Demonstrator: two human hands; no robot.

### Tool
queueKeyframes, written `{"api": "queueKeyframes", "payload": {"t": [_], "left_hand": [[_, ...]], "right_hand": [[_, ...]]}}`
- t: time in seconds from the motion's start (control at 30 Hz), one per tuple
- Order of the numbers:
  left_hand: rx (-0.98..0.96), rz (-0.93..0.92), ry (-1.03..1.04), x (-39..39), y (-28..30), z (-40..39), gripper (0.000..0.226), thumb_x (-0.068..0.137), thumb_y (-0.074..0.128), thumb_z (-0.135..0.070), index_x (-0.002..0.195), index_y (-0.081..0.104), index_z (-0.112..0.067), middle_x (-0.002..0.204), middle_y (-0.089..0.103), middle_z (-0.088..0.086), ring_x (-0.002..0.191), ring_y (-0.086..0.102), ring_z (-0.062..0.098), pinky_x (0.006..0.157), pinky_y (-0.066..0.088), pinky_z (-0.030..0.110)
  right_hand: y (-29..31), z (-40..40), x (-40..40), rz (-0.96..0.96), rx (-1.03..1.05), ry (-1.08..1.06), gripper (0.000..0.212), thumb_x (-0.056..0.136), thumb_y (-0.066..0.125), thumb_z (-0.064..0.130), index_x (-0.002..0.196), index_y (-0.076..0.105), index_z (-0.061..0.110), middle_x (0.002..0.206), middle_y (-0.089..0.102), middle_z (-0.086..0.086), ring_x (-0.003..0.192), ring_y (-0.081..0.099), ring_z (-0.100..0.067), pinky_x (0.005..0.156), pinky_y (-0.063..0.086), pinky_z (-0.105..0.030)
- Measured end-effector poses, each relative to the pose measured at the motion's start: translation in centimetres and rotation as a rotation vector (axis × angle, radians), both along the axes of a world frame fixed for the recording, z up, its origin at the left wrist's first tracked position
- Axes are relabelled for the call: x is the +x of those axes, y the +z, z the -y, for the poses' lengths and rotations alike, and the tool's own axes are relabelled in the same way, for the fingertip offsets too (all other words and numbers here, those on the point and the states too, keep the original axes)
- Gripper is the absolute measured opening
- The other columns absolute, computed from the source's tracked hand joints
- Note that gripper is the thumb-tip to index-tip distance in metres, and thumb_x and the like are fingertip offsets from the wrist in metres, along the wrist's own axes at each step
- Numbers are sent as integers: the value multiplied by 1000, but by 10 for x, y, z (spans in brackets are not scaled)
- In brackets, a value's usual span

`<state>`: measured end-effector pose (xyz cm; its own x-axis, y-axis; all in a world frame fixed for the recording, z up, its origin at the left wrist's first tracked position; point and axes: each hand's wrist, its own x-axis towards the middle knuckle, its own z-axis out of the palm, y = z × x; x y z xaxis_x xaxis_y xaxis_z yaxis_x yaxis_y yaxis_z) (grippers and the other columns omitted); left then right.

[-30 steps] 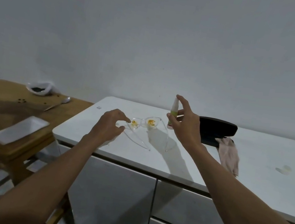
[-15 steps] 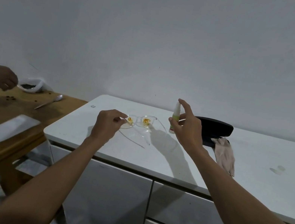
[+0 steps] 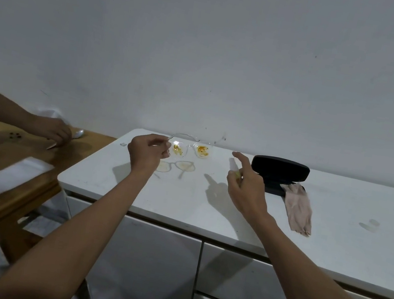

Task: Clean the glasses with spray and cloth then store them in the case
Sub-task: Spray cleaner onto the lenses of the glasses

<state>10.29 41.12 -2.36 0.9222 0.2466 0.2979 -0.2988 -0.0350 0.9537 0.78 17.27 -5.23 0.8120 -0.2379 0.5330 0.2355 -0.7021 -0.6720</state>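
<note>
Pinched in the left hand (image 3: 146,152), the glasses (image 3: 191,148) now hang clear above the counter (image 3: 207,204), lifted higher than half a second ago, so their shadow falls on the white top just below the grip. Across from that grip, the right hand (image 3: 246,184) is wrapped round the spray (image 3: 234,165), forefinger raised over the nozzle, and the bottle has dropped lower and tipped so its head leans toward the lenses. Both lenses carry yellow smears, plain to see, and nothing looks wet yet; I judge the spraying is about to start, not done.

Beyond the right hand's grip, the black case (image 3: 280,170) lies open on the counter, and the cloth (image 3: 298,209) lies touching it on the near side, neither in use. Far off to the left of the glasses grip, another person's hand (image 3: 55,131) has come further in over the wooden table (image 3: 5,155).

So the aim is set: lenses up, nozzle leaning their way. Wiping and storing are both ahead, and the smears look thick enough to need a good soak.
</note>
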Motion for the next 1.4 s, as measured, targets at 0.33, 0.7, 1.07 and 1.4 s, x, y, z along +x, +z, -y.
{"api": "queueKeyframes", "payload": {"t": [0.33,0.7,1.07,1.4], "left_hand": [[-108,-25,-37,-1,3,6,19,79,78,8,98,75,8,82,73,16,65,70,23,72,64,35],[-107,-13,-60,2,3,8,14,80,76,8,94,76,5,80,73,18,68,70,27,73,64,38],[-104,1,-56,-2,7,5,17,80,78,7,97,76,7,80,74,18,67,71,25,73,64,37],[-116,0,-64,-2,10,3,20,79,79,7,98,75,8,77,73,15,65,70,24,68,64,32]], "right_hand": [[6,-16,0,14,-13,75,43,102,49,18,145,46,24,60,45,16,60,56,3,56,32,-14],[14,-32,11,63,-60,92,50,98,62,21,145,50,34,65,50,13,61,49,-6,63,35,-27],[18,-39,15,84,-43,66,44,105,44,22,148,47,31,56,47,11,60,51,-5,59,33,-28],[15,-46,24,154,-117,23,50,103,47,19,152,45,31,78,58,1,75,53,-19,69,38,-32]]}}
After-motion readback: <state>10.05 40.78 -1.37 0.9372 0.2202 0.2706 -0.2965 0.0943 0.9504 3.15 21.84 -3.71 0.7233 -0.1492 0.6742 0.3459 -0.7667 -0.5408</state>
